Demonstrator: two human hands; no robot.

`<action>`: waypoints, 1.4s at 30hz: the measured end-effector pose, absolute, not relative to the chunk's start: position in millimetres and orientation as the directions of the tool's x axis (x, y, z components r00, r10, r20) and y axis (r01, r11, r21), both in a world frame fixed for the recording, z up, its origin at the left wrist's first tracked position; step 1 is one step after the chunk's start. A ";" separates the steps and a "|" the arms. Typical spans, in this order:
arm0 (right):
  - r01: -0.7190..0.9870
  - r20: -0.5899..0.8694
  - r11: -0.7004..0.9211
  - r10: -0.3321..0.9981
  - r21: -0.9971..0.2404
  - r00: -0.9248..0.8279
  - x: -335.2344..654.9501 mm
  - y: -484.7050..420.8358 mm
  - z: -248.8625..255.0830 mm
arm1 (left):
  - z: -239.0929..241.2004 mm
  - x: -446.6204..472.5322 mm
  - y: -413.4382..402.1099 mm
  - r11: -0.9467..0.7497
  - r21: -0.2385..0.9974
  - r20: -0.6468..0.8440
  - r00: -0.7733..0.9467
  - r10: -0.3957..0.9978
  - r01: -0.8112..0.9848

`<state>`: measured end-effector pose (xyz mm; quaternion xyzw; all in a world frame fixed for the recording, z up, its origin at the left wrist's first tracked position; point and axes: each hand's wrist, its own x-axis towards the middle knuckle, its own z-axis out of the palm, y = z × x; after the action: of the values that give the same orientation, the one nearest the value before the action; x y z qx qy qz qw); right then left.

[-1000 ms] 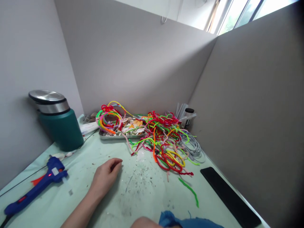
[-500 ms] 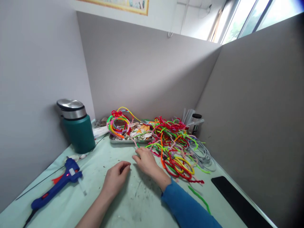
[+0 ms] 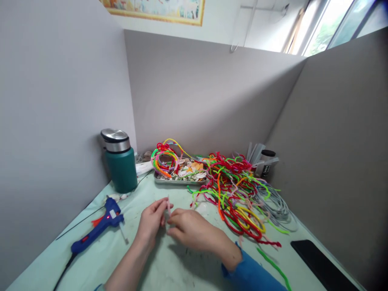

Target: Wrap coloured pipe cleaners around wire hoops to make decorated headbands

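One pink strip (image 3: 169,206) points far, pinched in my left hand (image 3: 150,222), my right hand (image 3: 194,229), grip unclear, at its near end.

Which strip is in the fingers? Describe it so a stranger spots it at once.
On the pale green tablecloth, before the metal tray, find the left hand. It pinches a short, pale pink strip roughly upright, unlike the tangled, multicoloured strands lying to the right.

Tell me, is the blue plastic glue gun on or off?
On, apparently: the blue plastic glue gun has a small red light glowing on its body.
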<state>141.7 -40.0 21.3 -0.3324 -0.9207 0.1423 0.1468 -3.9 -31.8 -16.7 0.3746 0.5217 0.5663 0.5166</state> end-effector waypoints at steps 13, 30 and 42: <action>0.562 0.322 0.491 0.868 -0.666 -0.377 167.9 -8.4 32.6 | -16.0 1.3 -33.7 0.114 0.971 -0.115 0.009 0.993 -0.212; 0.583 0.345 0.383 0.921 -0.717 -0.180 178.3 6.7 24.1 | -9.4 6.4 -37.5 0.154 0.979 -0.154 0.010 0.988 -0.136; 0.575 0.439 0.539 0.840 -0.615 -0.319 151.4 -9.6 10.7 | -15.7 8.6 -37.6 0.166 0.984 -0.162 0.051 0.985 -0.071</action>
<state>151.4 -9.6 10.7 -0.4463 -0.7926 0.1764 0.3761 8.6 -37.6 -15.7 0.4492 0.5090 0.4642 0.5689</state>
